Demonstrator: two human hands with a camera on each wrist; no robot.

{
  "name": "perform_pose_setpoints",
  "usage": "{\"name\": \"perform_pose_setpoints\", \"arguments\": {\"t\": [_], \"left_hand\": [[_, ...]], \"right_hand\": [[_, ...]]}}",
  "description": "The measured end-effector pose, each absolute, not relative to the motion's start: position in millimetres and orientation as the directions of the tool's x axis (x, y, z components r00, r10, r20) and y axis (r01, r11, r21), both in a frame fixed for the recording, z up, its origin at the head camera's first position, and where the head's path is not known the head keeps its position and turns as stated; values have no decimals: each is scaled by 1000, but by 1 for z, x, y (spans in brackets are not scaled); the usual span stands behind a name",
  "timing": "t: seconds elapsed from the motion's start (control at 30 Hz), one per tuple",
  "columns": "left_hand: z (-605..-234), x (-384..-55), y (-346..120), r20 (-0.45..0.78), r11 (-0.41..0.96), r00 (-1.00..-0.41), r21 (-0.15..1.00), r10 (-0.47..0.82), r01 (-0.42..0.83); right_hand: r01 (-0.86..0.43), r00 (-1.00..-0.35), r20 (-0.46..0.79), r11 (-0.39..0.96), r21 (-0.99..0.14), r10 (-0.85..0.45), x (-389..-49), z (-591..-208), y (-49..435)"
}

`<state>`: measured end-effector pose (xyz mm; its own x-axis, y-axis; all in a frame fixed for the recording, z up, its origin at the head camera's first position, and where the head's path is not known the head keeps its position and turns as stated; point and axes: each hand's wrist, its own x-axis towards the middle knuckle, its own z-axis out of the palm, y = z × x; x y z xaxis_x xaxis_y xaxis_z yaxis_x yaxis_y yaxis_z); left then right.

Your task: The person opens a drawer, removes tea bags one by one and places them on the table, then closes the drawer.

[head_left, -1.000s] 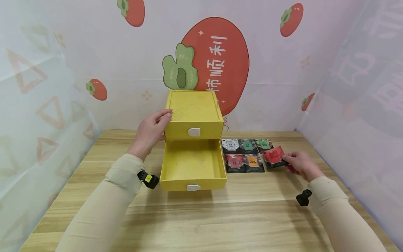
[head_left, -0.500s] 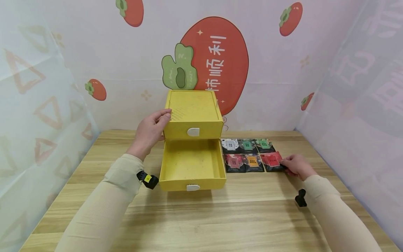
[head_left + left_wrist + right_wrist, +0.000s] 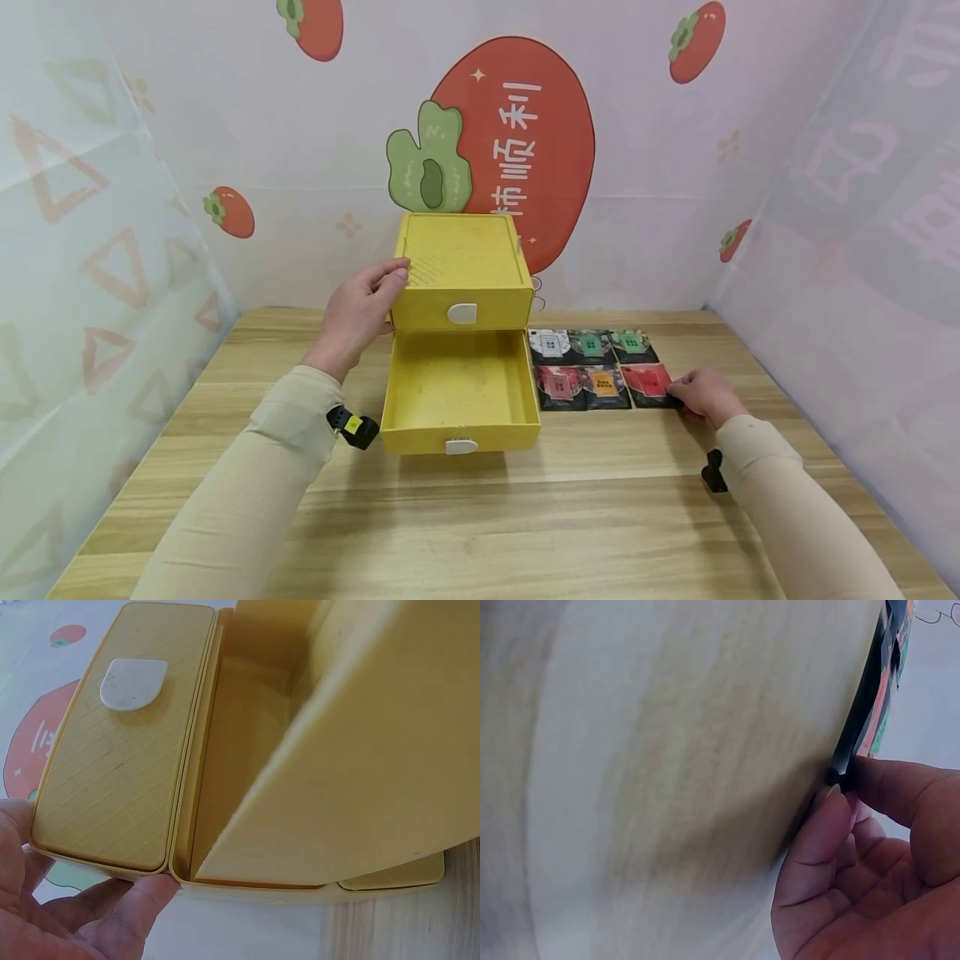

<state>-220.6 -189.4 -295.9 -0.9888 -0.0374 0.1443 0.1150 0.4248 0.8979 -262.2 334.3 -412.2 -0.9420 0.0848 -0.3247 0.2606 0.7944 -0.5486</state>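
Note:
A yellow two-drawer storage box [image 3: 462,250] stands on the table, its upper drawer [image 3: 427,310] closed and its lower drawer [image 3: 457,383] pulled out with nothing visible inside. My left hand [image 3: 360,310] rests against the upper left side of the box, fingertips touching its top edge and side. In the left wrist view, the fingers [image 3: 139,907] press the side near the seam between the drawers. At the right, my right hand [image 3: 707,395] pinches the near right corner of a red-and-black packet [image 3: 647,383] between thumb and fingertips. The packet lies nearly flat at the front row's right end.
Several other packets lie in two rows right of the box: a white one [image 3: 550,344], two green ones [image 3: 590,343], a pink one [image 3: 560,386] and an orange one [image 3: 603,384]. Printed cloth [image 3: 315,150] walls in the wooden table [image 3: 480,525].
My right hand has lowered the red packet onto the table, moving slightly left, and it now lies in line with the front row. My left hand and the box have stayed put.

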Motion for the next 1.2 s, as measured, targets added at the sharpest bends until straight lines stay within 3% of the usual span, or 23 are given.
{"name": "perform_pose_setpoints", "arguments": {"t": [0.6, 1.2], "left_hand": [[-295, -220, -189, 142, 434, -989, 894, -38, 112], [-296, -220, -189, 145, 440, -989, 891, -36, 115]], "right_hand": [[241, -947, -308, 829, -506, 87, -260, -412, 332], [260, -943, -321, 800, -540, 90, -259, -411, 335]]}}
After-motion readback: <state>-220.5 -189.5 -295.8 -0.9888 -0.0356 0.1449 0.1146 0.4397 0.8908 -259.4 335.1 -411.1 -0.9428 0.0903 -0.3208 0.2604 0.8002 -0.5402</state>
